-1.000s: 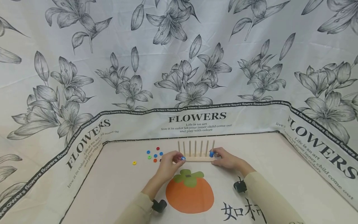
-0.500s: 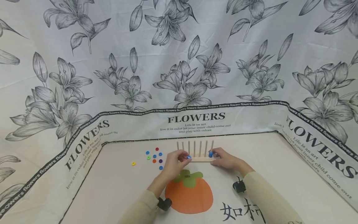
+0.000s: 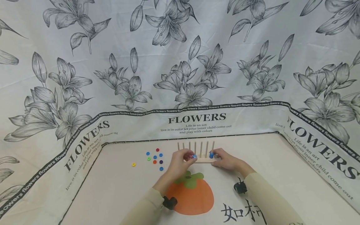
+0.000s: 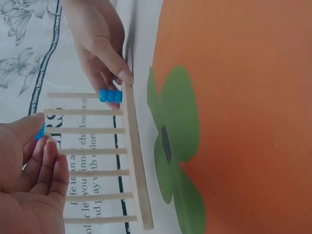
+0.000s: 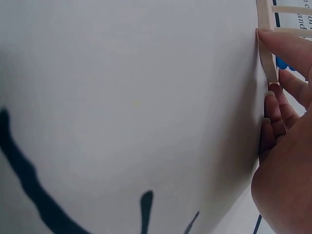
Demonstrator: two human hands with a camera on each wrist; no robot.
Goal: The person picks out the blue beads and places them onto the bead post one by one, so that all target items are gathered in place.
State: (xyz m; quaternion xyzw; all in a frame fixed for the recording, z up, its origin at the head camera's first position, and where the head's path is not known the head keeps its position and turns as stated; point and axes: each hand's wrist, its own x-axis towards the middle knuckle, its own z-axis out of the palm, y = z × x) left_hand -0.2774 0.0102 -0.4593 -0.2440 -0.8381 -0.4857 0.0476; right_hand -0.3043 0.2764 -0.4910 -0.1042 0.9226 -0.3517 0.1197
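My left hand (image 3: 180,162) pinches a small blue bead (image 4: 40,131) between thumb and index finger. In the left wrist view that bead is right by the tips of the pegs near the stacked end of a wooden peg rack (image 4: 139,180). The rack has a row of thin upright pegs on a narrow base. Three blue beads (image 4: 111,95) sit stacked at the foot of its rightmost peg. At that same end my right hand (image 3: 227,160) grips the base, thumb (image 5: 285,46) on the front and fingers curled behind.
Left of the rack lie several loose beads: blue, a yellow bead (image 3: 133,164), a green bead (image 3: 148,158), an orange bead (image 3: 154,162), a red bead (image 3: 157,150) and a dark purple bead (image 3: 161,162). A printed persimmon (image 3: 191,200) marks the cloth in front. Flower-print curtain (image 3: 197,125) surrounds the table.
My left hand has moved right along the rack and slightly up, carrying the blue bead, and uncovered beads behind it. The right hand keeps its hold on the rack's end.
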